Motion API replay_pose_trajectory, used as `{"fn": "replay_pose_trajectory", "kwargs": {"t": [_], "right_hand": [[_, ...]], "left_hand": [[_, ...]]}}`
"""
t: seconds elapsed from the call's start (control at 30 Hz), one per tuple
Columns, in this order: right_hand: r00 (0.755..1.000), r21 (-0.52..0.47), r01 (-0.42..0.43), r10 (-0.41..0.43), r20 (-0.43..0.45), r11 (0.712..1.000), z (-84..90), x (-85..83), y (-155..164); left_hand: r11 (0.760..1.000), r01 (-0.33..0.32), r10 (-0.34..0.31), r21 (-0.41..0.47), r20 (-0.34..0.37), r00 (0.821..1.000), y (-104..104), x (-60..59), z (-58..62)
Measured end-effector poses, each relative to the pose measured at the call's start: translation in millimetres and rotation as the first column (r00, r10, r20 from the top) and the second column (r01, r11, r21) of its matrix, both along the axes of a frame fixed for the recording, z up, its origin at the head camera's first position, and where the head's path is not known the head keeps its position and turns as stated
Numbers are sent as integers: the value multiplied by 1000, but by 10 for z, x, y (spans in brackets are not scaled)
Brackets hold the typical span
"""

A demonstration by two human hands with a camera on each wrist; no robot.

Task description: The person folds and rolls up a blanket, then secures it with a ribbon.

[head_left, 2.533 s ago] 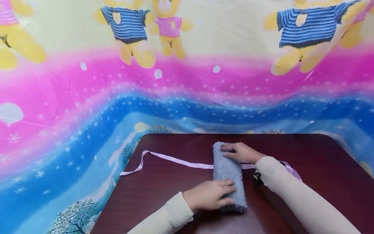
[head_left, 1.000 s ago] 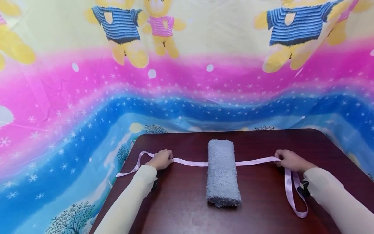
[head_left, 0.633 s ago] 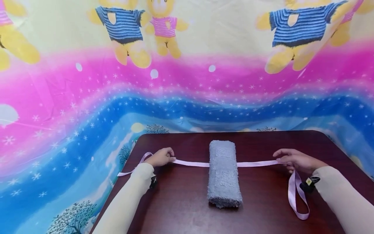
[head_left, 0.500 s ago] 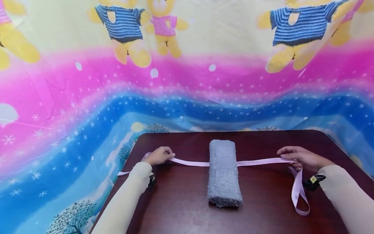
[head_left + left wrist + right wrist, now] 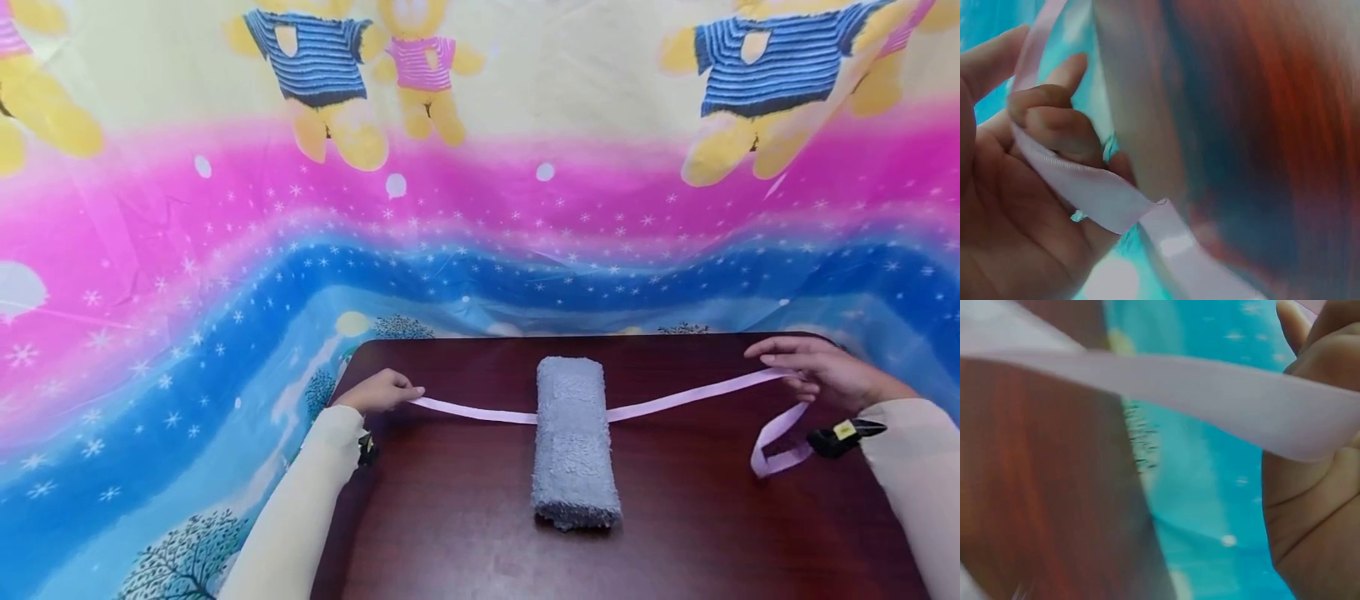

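Left hand (image 5: 377, 392) and right hand (image 5: 819, 372) each pinch the pale pink satin ribbon (image 5: 675, 402). Ribbon runs taut beneath the rolled grey terry towel (image 5: 573, 442) on the dark wooden table (image 5: 465, 517).

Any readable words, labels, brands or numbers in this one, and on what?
None can be read. The backdrop cloth shows only printed bears, stars and trees; the ribbon, the rolled towel and the table carry no lettering. A small yellow tag by the right wrist is too small to read.

A grey-blue fluffy towel (image 5: 574, 442) lies on the dark reddish-brown surface (image 5: 465, 517). The ribbon (image 5: 480, 411) is pale pink. Behind the surface, the cloth (image 5: 225, 250) shows pink and blue starry bands with yellow bears.
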State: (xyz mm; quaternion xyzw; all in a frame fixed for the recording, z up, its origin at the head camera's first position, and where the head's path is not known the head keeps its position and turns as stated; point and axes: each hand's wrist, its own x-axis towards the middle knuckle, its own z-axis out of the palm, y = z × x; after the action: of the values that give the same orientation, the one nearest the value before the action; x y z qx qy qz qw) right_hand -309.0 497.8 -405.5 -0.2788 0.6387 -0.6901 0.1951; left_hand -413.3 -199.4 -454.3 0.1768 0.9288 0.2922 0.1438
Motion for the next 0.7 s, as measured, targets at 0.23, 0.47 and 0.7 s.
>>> {"fn": "replay_pose_trajectory", "kwargs": {"t": [0.23,0.47,0.7], "right_hand": [[1000,-139,-22,20,-21,990,269,80,166],[996,-290,-90,90,-13,953,450,176,323],[998,-405,39,-58,-35,913,686,175,156]], "left_hand": [[998,-41,40,-49,-22,999,-330,65,155],[999,-31,32,29,-57,998,-481,122,294],[914,-73,69,399,24,997,-474,93,299]]}}
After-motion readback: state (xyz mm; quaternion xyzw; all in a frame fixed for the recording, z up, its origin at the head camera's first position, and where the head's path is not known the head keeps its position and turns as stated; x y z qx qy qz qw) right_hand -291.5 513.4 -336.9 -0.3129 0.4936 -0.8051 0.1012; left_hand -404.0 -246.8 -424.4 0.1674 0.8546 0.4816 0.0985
